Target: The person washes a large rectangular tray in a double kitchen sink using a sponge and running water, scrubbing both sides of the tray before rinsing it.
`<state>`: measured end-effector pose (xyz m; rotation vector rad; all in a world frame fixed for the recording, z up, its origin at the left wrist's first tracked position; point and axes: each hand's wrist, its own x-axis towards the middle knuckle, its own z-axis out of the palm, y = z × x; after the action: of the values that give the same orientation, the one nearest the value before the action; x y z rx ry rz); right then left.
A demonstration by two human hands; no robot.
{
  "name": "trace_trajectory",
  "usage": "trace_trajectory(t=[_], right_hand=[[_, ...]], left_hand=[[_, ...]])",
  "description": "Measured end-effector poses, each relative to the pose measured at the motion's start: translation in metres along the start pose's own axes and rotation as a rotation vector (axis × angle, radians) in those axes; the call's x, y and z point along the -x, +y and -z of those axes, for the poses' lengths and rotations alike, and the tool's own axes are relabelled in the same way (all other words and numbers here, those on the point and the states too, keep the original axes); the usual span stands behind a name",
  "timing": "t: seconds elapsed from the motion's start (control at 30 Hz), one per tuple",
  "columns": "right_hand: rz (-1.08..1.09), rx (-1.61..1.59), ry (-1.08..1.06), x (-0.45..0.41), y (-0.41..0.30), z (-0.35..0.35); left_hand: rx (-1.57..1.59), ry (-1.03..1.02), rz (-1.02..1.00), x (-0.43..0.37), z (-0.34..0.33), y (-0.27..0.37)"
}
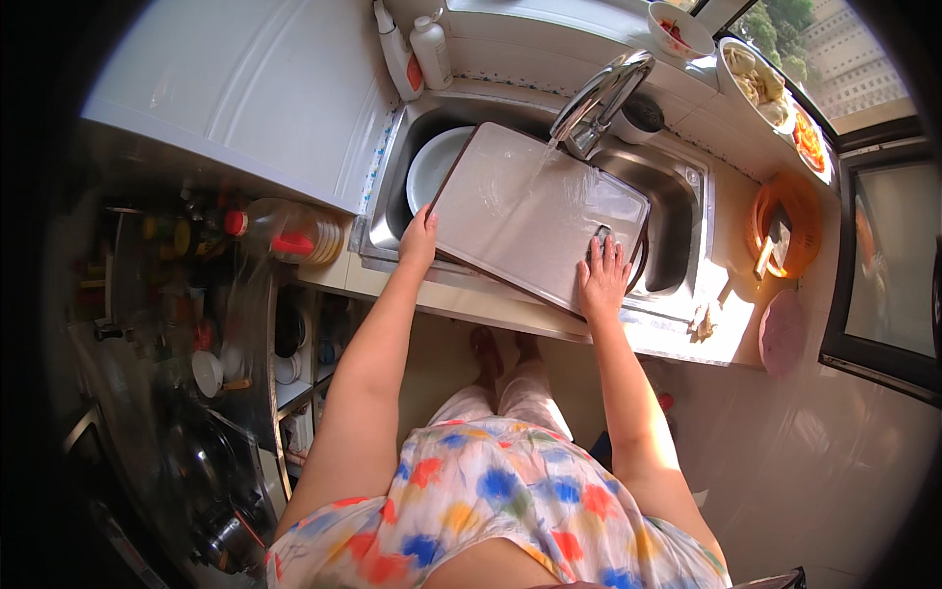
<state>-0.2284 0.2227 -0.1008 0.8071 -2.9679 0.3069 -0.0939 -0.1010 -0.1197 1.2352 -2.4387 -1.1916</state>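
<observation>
A large grey cutting board (pixel 515 213) with a dark rim lies tilted across the double-bowl stainless steel sink (pixel 673 228). My left hand (pixel 419 241) grips its left edge, thumb on top. Flat on the board's right end rests my right hand (pixel 603 283), fingers extended and slightly apart. Just beyond those fingertips is a small dark patch (pixel 603 233); whether it is an opening or an object, I cannot tell. Water runs from the chrome faucet (pixel 607 92) onto the board's wet surface. Partly hidden beneath the board, a white basin (pixel 430 166) sits in the left bowl.
Two white bottles, one a spray bottle (pixel 397 55), stand behind the sink. Bowls of food, including a white dish (pixel 754 81), line the windowsill. An orange colander (pixel 787 221) holding a knife (pixel 769 250) is at right, near a pink round board (pixel 782 333). Crowded shelves (pixel 294 390) are at left.
</observation>
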Motion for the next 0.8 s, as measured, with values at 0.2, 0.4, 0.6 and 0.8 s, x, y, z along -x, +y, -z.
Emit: trace_trajectory(t=[0.2, 0.4, 0.6, 0.8], right_hand=[[-0.013, -0.050, 0.108, -0.026, 0.030, 0.002], [0.055, -0.203, 0.240, -0.100, 0.024, 0.012], [0.109, -0.440, 0.208, -0.183, -0.036, 0.039], [0.256, -0.234, -0.010, -0.230, -0.055, 0.031]], left_hand=[[-0.199, 0.050, -0.100, -0.006, -0.003, 0.011], [-0.196, 0.042, -0.073, -0.005, -0.008, 0.015], [-0.250, 0.044, -0.013, 0.004, -0.007, 0.021], [-0.211, 0.070, -0.045, 0.010, -0.005, 0.026]])
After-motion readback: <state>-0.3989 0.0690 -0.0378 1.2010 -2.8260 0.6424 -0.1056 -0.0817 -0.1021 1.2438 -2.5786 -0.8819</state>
